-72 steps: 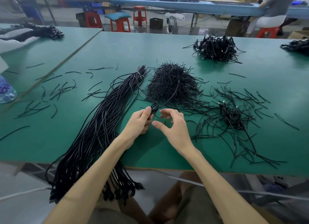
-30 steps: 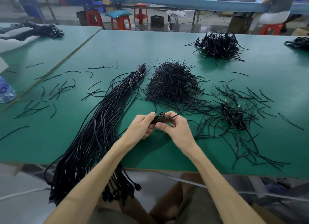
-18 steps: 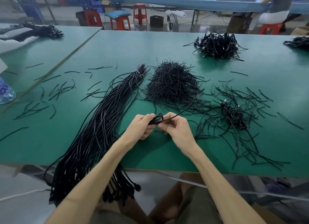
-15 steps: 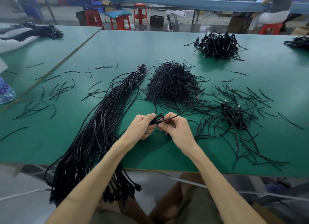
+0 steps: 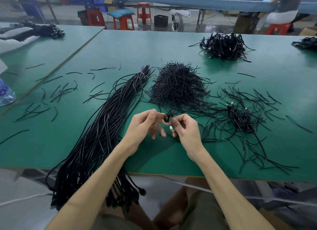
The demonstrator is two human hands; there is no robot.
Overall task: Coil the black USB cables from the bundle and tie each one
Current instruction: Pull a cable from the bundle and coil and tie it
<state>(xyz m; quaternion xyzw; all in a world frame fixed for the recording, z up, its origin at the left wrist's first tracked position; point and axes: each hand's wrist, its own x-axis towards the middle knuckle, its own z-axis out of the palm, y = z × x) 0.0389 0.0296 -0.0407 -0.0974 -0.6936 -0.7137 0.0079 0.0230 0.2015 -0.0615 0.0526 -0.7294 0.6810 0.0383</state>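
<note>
A small coiled black USB cable (image 5: pixel 167 117) is held just above the green table (image 5: pixel 171 161) between my two hands. My left hand (image 5: pixel 143 126) pinches its left side with thumb and forefinger, the other fingers spread loosely below. My right hand (image 5: pixel 187 129) grips the right side, and a silver plug (image 5: pixel 171 128) shows under its fingers. The long bundle of black cables (image 5: pixel 103 135) lies to the left, bound at its far end, with its plug ends hanging over the front edge. A heap of black twist ties (image 5: pixel 178 85) sits right behind my hands.
A cluster of coiled cables (image 5: pixel 240 118) lies to the right among scattered ties. A bigger pile of coiled cables (image 5: pixel 224 45) sits at the back right. Loose ties (image 5: pixel 56 92) litter the left side. A water bottle (image 5: pixel 5 94) stands at the left edge.
The cable's free tail, which stretched right toward the tie heap, has been drawn in. The coil is now compact, a silver plug shows, and my left fingers have spread.
</note>
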